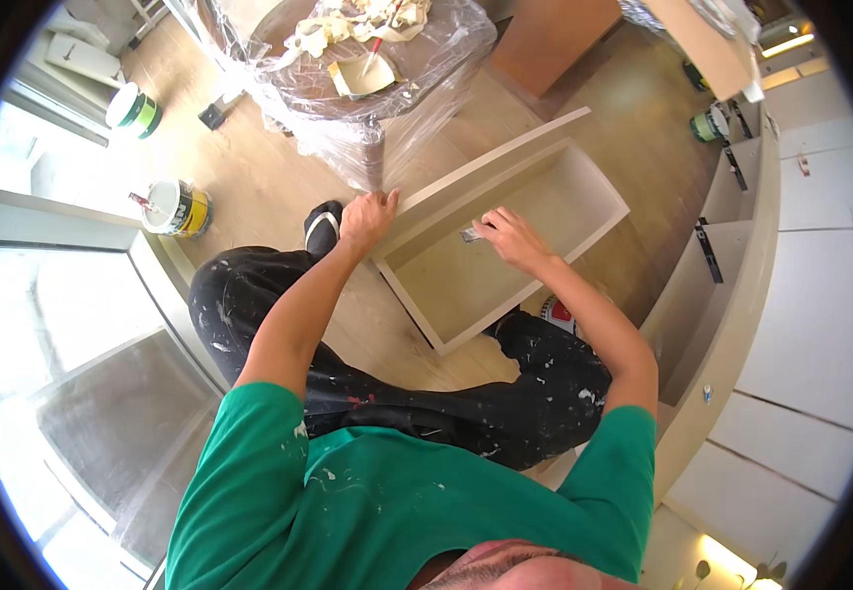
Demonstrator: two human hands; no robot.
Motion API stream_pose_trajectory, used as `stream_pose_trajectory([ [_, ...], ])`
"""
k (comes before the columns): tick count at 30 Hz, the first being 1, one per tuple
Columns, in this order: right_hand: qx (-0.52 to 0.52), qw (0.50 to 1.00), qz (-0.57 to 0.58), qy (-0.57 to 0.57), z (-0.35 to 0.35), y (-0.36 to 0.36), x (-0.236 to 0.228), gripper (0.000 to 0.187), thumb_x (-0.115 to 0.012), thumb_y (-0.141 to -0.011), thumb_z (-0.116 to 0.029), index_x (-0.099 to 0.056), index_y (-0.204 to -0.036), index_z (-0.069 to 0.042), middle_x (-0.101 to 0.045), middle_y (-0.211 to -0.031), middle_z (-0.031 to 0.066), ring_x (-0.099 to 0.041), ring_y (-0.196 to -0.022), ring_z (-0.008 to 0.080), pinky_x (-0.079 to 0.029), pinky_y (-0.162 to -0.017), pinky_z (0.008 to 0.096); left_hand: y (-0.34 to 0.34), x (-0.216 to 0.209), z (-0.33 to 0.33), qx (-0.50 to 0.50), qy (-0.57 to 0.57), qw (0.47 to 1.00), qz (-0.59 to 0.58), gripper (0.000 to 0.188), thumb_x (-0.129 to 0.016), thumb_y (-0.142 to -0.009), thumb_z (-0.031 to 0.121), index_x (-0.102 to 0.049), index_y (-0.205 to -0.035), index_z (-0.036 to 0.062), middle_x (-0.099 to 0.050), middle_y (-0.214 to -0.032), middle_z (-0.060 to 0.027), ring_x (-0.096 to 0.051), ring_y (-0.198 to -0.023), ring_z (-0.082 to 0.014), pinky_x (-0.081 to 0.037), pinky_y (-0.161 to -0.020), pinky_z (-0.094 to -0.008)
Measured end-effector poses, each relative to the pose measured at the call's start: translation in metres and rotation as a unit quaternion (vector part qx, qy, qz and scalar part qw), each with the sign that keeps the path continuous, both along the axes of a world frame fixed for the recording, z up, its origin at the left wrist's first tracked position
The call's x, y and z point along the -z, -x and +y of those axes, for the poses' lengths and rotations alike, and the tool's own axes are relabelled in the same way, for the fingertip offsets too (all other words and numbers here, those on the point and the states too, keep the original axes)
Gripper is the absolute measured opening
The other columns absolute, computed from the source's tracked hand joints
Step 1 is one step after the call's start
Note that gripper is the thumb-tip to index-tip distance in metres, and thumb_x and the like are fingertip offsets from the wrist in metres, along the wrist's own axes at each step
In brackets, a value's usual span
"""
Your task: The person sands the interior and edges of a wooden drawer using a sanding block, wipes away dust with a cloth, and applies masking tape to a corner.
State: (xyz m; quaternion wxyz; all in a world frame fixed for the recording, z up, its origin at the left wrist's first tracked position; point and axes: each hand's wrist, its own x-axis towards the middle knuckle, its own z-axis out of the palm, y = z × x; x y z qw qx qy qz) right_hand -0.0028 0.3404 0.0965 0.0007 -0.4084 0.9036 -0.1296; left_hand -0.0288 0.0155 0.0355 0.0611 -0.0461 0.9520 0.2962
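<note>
A beige drawer [425,317] lies tilted across the floor in front of me, its open box facing up and its long front panel on the far side. My left hand [367,218] is closed around the near-left end of that panel. Over the inside of the drawer, my right hand [512,239] pinches a small, flat-ended grey tool [470,235]. Its tip is close to the panel's inner face; whether it touches, or is a brush or a scraper, I cannot tell. My fingers hide the tool's handle.
A plastic-wrapped round table [417,84] holds crumpled masking material and a tray [363,77] with a red-handled tool. Paint buckets [179,208] stand at left, another bucket [557,313] by my right leg. A cabinet frame [731,246] with black drawer runners lines the right.
</note>
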Motion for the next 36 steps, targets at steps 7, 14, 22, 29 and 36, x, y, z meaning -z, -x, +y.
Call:
stream_pose_trajectory([
  [7, -0.054, 0.997, 0.034, 0.043, -0.018, 0.055, 0.088, 0.037, -0.058, -0.088, -0.007, -0.069, -0.124, -0.006, -0.063, -0.110, 0.0073, -0.058, -0.112, 0.0255, -0.051, -0.097, 0.0391, -0.004, -0.002, 0.000, -0.020, 0.012, 1.000, 0.007, 0.050, -0.055, -0.099, 0.043, -0.074, -0.081, 0.0010, -0.071, -0.079, -0.0252, -0.072, -0.077, -0.0430, -0.058, -0.074, -0.0496],
  [14, -0.098, 0.992, 0.071, 0.037, -0.008, 0.073, 0.122, 0.039, -0.057, -0.089, -0.010, -0.069, -0.126, -0.006, -0.064, -0.112, 0.0085, -0.058, -0.111, 0.0251, -0.048, -0.100, 0.0419, 0.003, -0.016, 0.004, -0.025, -0.001, 1.000, -0.017, 0.046, -0.056, -0.099, 0.040, -0.073, -0.080, 0.0010, -0.070, -0.075, -0.0246, -0.071, -0.072, -0.0425, -0.058, -0.072, -0.0489],
  [22, -0.139, 0.984, 0.035, 0.103, -0.016, 0.078, 0.137, 0.040, -0.058, -0.088, -0.010, -0.069, -0.126, -0.005, -0.064, -0.118, 0.0093, -0.059, -0.111, 0.0265, -0.048, -0.100, 0.0433, 0.004, -0.014, 0.004, -0.033, -0.002, 0.999, -0.031, 0.047, -0.055, -0.098, 0.039, -0.073, -0.081, -0.0007, -0.069, -0.075, -0.0261, -0.070, -0.071, -0.0434, -0.058, -0.071, -0.0497],
  [29, -0.177, 0.971, -0.002, 0.158, -0.086, 0.034, 0.142, 0.039, -0.061, -0.085, -0.014, -0.070, -0.122, -0.005, -0.065, -0.117, 0.0087, -0.060, -0.111, 0.0265, -0.048, -0.099, 0.0430, 0.007, -0.011, 0.000, -0.028, -0.008, 0.997, -0.069, 0.045, -0.052, -0.100, 0.040, -0.074, -0.089, 0.0016, -0.071, -0.083, -0.0246, -0.070, -0.080, -0.0449, -0.056, -0.078, -0.0501],
  [36, -0.160, 0.978, 0.000, 0.130, -0.114, 0.021, 0.139, 0.037, -0.059, -0.087, -0.014, -0.070, -0.122, -0.006, -0.066, -0.120, 0.0074, -0.060, -0.111, 0.0250, -0.048, -0.096, 0.0413, 0.013, -0.006, -0.004, -0.037, -0.001, 0.999, -0.034, 0.046, -0.056, -0.097, 0.038, -0.074, -0.082, -0.0011, -0.069, -0.075, -0.0270, -0.071, -0.073, -0.0433, -0.059, -0.073, -0.0484],
])
